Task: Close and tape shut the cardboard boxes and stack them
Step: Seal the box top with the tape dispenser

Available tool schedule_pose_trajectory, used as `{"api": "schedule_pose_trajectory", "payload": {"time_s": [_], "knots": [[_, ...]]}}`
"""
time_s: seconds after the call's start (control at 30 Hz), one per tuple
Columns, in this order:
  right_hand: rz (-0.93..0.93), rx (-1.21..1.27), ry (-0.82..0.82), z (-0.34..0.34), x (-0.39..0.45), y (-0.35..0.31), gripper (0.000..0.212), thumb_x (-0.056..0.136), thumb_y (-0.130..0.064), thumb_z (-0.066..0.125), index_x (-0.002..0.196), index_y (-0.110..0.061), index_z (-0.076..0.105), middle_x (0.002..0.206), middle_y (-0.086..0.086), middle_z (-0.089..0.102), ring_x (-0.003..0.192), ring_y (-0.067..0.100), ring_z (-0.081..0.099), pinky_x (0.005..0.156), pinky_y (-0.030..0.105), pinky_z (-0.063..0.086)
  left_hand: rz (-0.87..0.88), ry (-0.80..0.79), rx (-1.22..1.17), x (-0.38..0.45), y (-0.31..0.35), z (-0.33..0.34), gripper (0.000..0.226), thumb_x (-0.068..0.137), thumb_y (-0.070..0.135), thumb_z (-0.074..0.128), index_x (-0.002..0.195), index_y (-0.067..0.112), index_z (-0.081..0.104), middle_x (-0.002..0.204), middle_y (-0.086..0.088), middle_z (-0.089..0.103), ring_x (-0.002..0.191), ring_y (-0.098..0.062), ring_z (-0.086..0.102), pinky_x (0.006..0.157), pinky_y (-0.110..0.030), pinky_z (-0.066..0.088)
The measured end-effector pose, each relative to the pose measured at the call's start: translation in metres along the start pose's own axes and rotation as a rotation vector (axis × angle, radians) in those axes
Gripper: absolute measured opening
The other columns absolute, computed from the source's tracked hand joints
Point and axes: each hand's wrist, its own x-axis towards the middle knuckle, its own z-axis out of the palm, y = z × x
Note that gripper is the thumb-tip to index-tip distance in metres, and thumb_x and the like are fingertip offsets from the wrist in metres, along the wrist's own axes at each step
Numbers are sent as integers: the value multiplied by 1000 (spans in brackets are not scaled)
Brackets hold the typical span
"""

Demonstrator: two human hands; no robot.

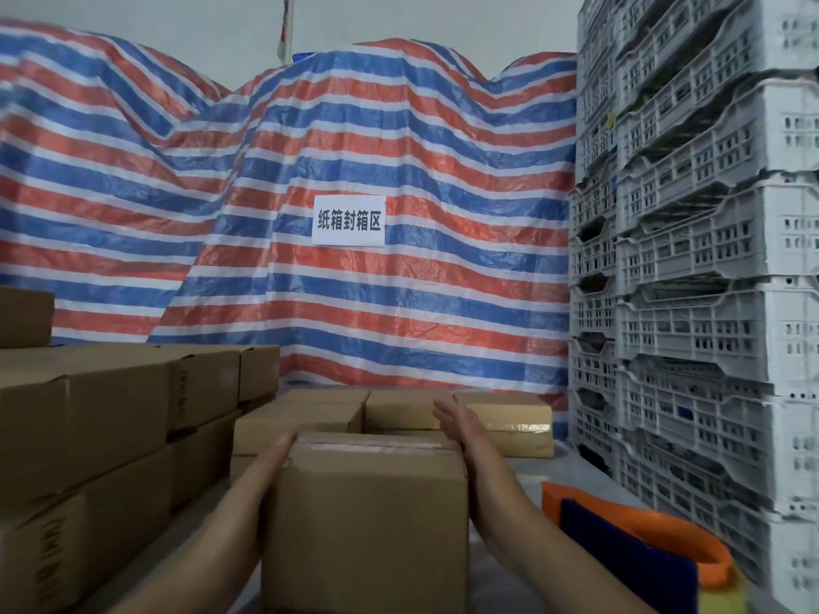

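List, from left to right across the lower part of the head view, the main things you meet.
Stacked cardboard boxes → left hand → taped box held between both hands → right hand → orange tape dispenser → grey plastic crates.

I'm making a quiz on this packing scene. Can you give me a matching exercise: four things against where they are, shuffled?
Things:
1. taped box
2. white sign
3. grey crates
4. orange tape dispenser

Places:
A. stacked high along the right
B. between the left hand and right hand
C. low right, beside the box
D. on the striped tarp

Pairs: 1-B, 2-D, 3-A, 4-C
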Motion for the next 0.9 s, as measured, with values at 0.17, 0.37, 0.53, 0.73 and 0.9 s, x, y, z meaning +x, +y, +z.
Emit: {"api": "schedule_pose_trajectory", "payload": {"time_s": [0.17,0.37,0.53,0.73,0.9], "knots": [[36,-163,55,3,-4,-3,59,83,-78,48,130,-44,53,134,-8,56,121,15,54,109,44,43,-179,-23,98,-5,1,4,74,95,47,49,146,-4,33,147,-19,41,138,-34,35,113,-37,23],[368,244,360,-1,21,-4,80,84,-84,37,115,-15,62,87,19,77,88,38,73,90,52,56,-356,74,206,21,26,30,82,78,76,51,136,18,46,100,-3,57,88,-23,56,82,-36,41],[266,209,318,-16,30,-1,50,88,-60,60,112,-16,66,93,14,77,82,35,75,76,47,60,-261,72,318,41,40,48,55,101,48,43,134,5,51,131,-16,58,121,-32,55,75,-23,43],[328,149,239,-31,32,20,47,85,-56,65,110,-18,71,96,14,77,90,35,75,93,52,55,-466,-171,119,33,-5,36,69,80,66,59,131,20,51,117,-10,66,110,-28,59,99,-47,47],[334,216,291,-36,32,15,54,94,-60,52,109,-11,67,81,14,77,67,30,75,61,35,56,-375,-334,262,23,-7,32,63,58,68,65,108,32,57,88,20,65,87,-4,61,78,-28,52]]}}
